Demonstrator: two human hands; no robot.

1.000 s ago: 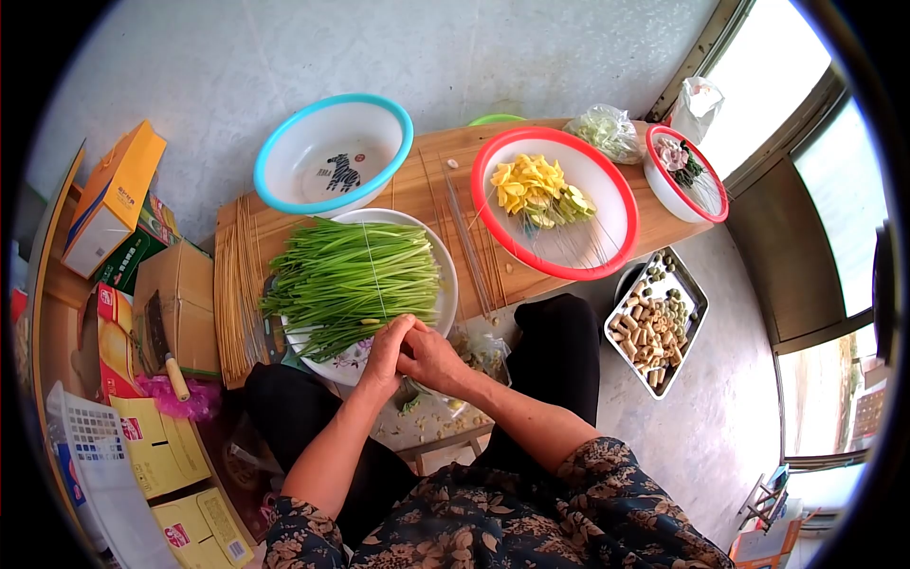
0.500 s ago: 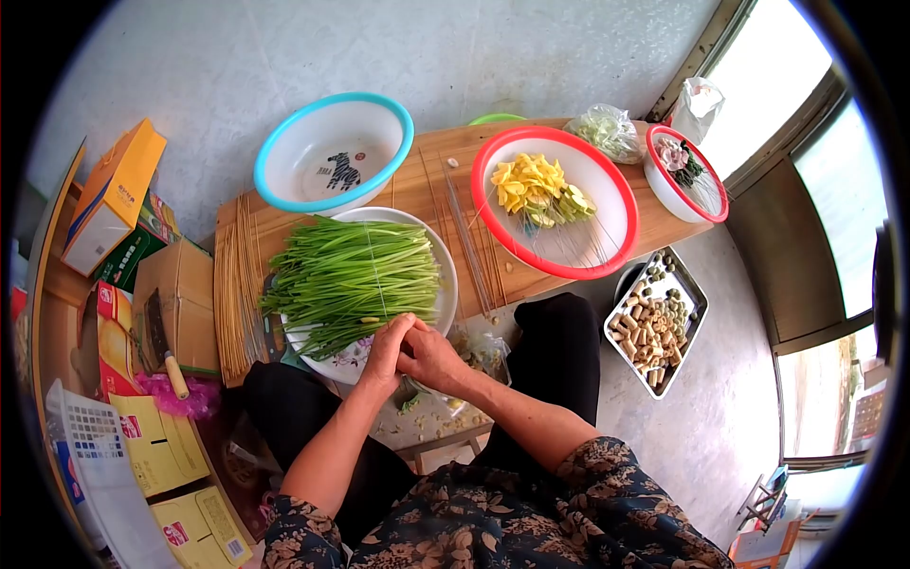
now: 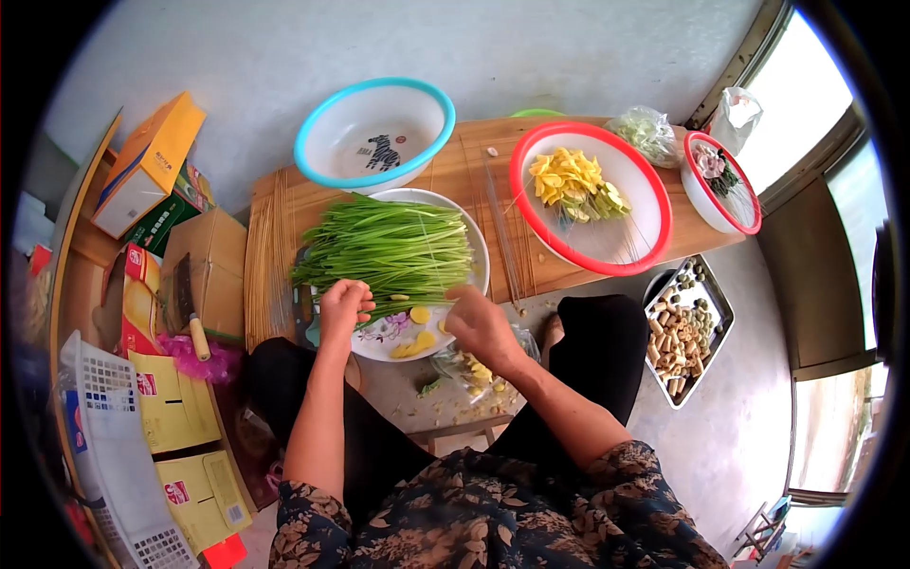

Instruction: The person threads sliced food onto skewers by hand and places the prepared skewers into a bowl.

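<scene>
Greens (image 3: 389, 242) on plate (image 3: 482, 248), just beyond both hands. Left hand (image 3: 345, 309) curled at their near edge, right hand (image 3: 483, 329) curled near plate's right side; can't tell if either grips anything. Yellow slices (image 3: 420, 315) between.

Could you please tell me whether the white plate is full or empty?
Partly full: green stalks cover most of the white plate, while yellow slices and bare patterned surface show.

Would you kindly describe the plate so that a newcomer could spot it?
On the wooden table, find the blue-rimmed basin by the wall. Just nearer is the plate: white-rimmed, and the only vessel heaped with long green stalks.
</scene>
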